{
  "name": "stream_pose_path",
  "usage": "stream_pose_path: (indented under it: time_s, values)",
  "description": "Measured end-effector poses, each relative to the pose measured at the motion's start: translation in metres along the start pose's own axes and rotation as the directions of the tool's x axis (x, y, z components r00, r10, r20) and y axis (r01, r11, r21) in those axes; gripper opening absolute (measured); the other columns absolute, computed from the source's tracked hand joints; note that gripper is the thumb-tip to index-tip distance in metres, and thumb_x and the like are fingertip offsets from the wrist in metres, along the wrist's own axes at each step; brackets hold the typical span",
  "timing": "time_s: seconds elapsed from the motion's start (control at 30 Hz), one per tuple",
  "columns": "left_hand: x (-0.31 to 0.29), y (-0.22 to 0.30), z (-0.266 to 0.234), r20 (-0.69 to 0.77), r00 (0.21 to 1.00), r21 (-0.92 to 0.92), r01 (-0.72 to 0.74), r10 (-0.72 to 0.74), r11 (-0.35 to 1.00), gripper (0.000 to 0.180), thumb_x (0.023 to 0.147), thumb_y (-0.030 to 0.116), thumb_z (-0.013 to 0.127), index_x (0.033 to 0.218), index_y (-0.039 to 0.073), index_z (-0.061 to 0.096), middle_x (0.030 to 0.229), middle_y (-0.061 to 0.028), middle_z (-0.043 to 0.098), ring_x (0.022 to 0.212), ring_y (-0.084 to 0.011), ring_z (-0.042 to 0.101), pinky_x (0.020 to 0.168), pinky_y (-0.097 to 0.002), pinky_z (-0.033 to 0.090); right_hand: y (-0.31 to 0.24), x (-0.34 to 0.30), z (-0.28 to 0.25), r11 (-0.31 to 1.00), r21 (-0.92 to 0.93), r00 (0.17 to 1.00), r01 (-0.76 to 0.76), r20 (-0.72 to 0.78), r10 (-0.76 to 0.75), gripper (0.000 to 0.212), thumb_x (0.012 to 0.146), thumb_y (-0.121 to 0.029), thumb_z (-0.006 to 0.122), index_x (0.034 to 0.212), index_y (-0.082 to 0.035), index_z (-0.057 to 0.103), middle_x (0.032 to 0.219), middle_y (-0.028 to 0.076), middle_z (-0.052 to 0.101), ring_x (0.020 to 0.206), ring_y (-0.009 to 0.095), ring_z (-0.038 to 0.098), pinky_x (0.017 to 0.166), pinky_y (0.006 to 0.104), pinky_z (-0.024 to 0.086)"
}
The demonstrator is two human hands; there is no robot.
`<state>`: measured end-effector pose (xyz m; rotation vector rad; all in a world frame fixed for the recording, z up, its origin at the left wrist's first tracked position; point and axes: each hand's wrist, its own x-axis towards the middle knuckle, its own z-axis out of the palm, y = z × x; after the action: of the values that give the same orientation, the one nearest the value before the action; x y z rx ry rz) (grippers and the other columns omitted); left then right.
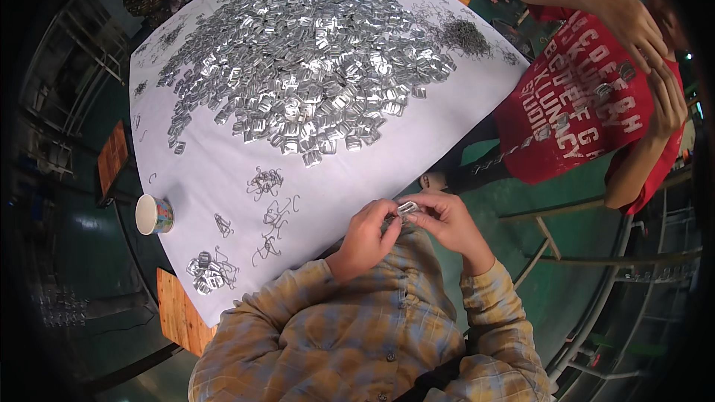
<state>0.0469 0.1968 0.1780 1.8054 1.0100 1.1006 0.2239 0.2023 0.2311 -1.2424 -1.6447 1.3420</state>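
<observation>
Close to my body, at the table's near right edge, both my hands meet over a small shiny metal buckle point(407, 208). The fingertips of my right hand point(450, 225) pinch it from the right. My left hand point(366, 237) has its thumb and fingers closed against its left side. Whether a thin wire piece is also between the fingers is too small to tell. Left of my hands lie loose bent wire hooks point(274, 217) in small clusters. A large heap of similar silver buckles point(298, 67) spreads over the table's far part.
A white cloth point(201, 171) covers the table. A paper cup point(154, 216) stands at its left edge, with a few buckles point(207, 273) at the near left corner. A dark wire pile point(465, 37) lies far right. People stand at the right, in a red shirt point(551, 97), and far left.
</observation>
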Motion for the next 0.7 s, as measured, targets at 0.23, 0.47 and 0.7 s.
stream_pose_path:
  time_s: [0.23, 0.47, 0.7]
  values:
    - [-0.002, 0.003, 0.001, 0.054, 0.997, -0.021, 0.059, -0.058, 0.998, 0.013, 0.081, 0.001, 0.061, 0.093, 0.000, 0.054, 0.083, -0.0126, 0.059, 0.071, -0.0217, 0.060, 0.063, -0.0316, 0.049, -0.002, -0.004, 0.000, 0.968, -0.222, 0.986, 0.117, -0.091, -0.140, 0.016, 0.078, -0.002, 0.062, 0.093, 0.001, 0.064, 0.077, 0.012, 0.059, 0.064, 0.021, 0.057, 0.057, 0.0310, 0.043]
    - [0.013, -0.013, -0.029, 0.189, 0.982, -0.020, 0.024, -0.020, 1.000, 0.025, 0.084, 0.009, 0.061, 0.107, -0.001, 0.056, 0.102, -0.0174, 0.060, 0.093, -0.0285, 0.059, 0.079, -0.0345, 0.047, 0.003, -0.014, 0.000, 0.938, -0.309, 0.979, 0.159, -0.073, -0.190, 0.011, 0.076, -0.002, 0.063, 0.086, 0.002, 0.061, 0.076, 0.014, 0.055, 0.065, 0.030, 0.054, 0.058, 0.0345, 0.042]
    - [0.061, -0.094, -0.060, -0.277, 0.937, 0.557, 0.336, -0.212, 0.760, 0.056, 0.086, 0.023, 0.057, 0.132, -0.003, 0.038, 0.137, -0.0335, 0.029, 0.130, -0.0469, 0.024, 0.105, -0.0531, 0.023, 0.007, -0.017, 0.001, 0.930, -0.343, 0.981, 0.134, -0.089, -0.174, 0.011, 0.076, -0.002, 0.064, 0.086, 0.002, 0.060, 0.075, 0.014, 0.054, 0.066, 0.031, 0.054, 0.059, 0.0356, 0.042]
